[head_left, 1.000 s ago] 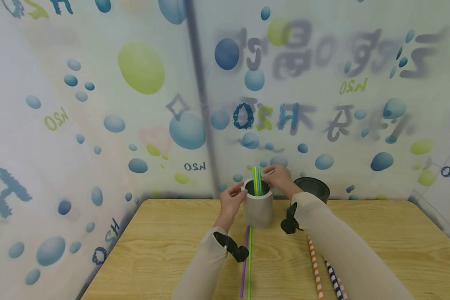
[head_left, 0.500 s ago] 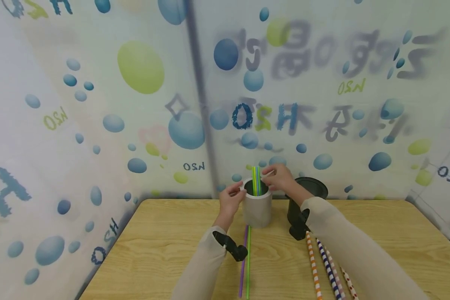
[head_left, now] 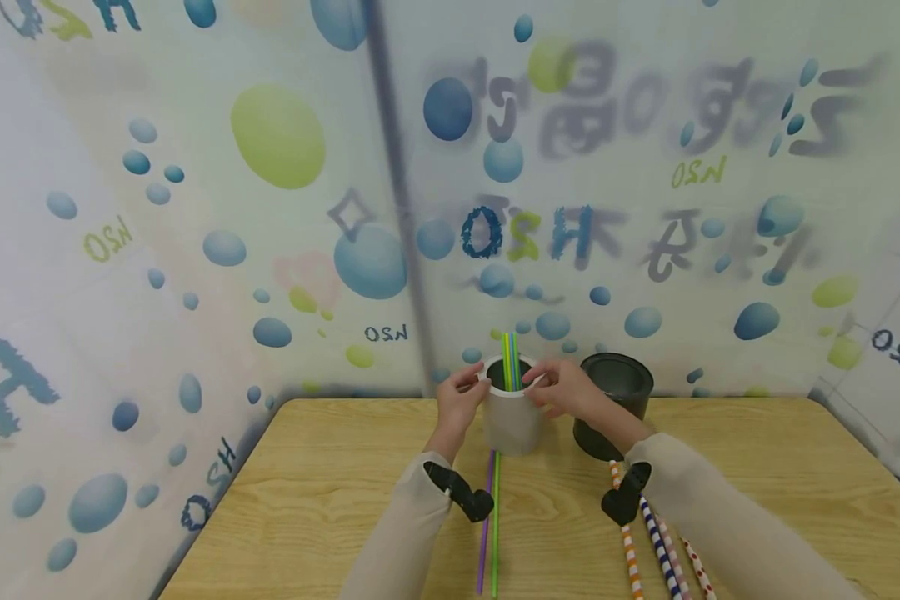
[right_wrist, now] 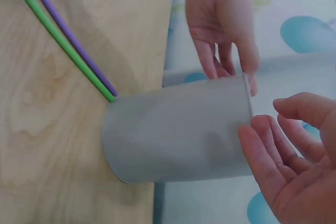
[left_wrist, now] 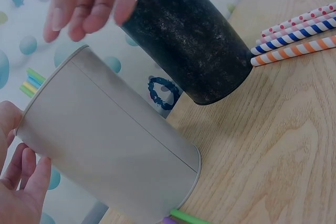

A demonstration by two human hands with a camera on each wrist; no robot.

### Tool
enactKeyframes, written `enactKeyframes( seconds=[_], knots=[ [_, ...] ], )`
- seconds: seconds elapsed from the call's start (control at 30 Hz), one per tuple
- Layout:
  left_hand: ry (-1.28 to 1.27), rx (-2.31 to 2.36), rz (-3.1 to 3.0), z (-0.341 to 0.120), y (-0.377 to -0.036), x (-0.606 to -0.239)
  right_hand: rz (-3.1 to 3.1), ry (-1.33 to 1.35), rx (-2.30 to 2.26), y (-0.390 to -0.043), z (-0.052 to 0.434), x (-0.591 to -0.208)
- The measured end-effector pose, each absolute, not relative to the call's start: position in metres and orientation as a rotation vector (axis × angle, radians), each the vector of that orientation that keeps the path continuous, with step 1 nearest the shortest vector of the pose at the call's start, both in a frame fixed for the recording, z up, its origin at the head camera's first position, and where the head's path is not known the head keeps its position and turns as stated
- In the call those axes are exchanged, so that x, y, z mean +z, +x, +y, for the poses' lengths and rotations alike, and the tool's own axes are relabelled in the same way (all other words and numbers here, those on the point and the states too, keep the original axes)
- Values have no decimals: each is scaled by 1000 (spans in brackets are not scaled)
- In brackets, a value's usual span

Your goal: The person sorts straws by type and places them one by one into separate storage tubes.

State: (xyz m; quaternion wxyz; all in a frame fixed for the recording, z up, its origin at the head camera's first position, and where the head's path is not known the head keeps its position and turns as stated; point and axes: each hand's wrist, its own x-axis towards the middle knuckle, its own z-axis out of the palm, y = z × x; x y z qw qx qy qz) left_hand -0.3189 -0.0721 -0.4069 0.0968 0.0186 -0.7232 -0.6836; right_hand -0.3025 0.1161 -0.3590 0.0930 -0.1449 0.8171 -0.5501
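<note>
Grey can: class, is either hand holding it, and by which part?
The left hand holds the grey can by its upper rim; the right hand holds nothing.

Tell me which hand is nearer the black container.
Right. The right hand is by the right rim of the gray container, the side facing the black container; the left hand is by the opposite rim, farther off.
</note>
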Motion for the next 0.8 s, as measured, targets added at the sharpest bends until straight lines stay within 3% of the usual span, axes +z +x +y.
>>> enactKeyframes(
  seconds=[0.3, 0.8],
  knots=[
    [50, -2013, -2147, -73, -319, -407, 2388, -501, -1648, -285, 116, -384],
    [73, -2036, -2122, -72, -317, -406, 2356, -350, -1678, -283, 103, -422]
  ],
)
